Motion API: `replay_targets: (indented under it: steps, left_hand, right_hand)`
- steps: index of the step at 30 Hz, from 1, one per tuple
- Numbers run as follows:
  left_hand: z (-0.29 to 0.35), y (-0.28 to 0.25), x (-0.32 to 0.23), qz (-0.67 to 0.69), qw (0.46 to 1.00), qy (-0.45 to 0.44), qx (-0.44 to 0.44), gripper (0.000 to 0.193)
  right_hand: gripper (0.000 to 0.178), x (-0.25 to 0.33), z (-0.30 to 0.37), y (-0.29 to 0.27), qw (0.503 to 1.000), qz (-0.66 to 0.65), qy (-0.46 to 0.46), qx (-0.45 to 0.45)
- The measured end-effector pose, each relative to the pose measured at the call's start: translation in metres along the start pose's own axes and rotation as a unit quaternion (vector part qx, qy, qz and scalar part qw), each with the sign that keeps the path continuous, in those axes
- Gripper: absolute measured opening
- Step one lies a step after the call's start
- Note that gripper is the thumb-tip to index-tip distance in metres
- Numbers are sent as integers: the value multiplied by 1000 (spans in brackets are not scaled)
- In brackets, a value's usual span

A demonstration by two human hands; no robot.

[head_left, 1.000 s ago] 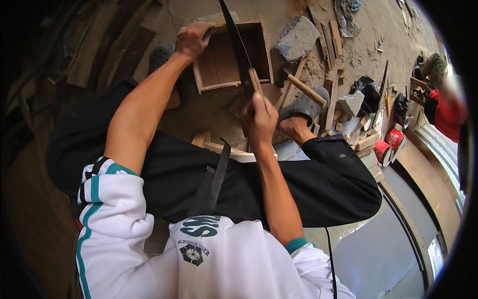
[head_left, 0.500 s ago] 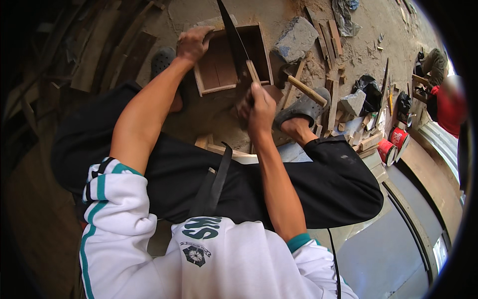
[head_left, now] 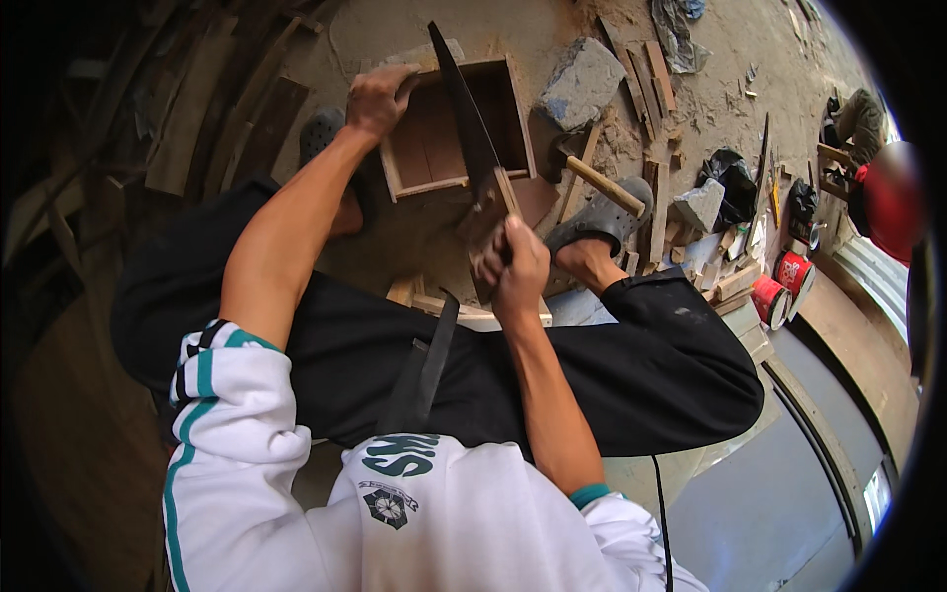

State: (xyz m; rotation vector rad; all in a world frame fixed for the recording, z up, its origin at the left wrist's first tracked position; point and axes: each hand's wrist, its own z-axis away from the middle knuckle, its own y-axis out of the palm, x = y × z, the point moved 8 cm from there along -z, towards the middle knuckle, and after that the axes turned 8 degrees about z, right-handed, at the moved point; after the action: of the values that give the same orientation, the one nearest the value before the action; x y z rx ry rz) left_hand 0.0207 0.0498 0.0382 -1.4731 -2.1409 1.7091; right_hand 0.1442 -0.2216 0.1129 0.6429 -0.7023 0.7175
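Note:
A hand saw with a dark blade (head_left: 464,109) slants across an open wooden box (head_left: 429,186), whose brown inside faces up at me. My right hand (head_left: 513,266) is closed round the saw's wooden handle, just nearer to me than the box. The blade points away from me and passes over the box's near edge; whether its teeth touch wood I cannot tell. My left hand (head_left: 379,103) grips the box at its far left corner, fingers bent over the rim. The box rests on the dusty ground between my feet.
A hammer (head_left: 607,185) leans across my right clog (head_left: 597,225). Past it lie a rough stone block (head_left: 580,84), wood offcuts (head_left: 659,84), a black plastic bag (head_left: 728,183) and red cans (head_left: 769,299). Planks (head_left: 187,128) are stacked at left. Another person in red (head_left: 888,202) is at far right.
My right hand has drawn the saw back toward me, so its tip is now lower in view. My left hand stays on the box's corner, with the box almost unmoved.

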Motion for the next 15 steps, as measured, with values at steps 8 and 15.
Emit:
replay_targets:
  steps: [8, 15]
  left_hand:
    - [-3, 0, -1, -16, 1000, -23, 2, 18]
    - [-7, 5, -5, 7, 1000, -5, -3, 18]
  right_hand:
    - [37, 5, -23, 16, 1000, -27, -4, 2]
    - [36, -2, -73, 28, 998, -59, -7, -28]
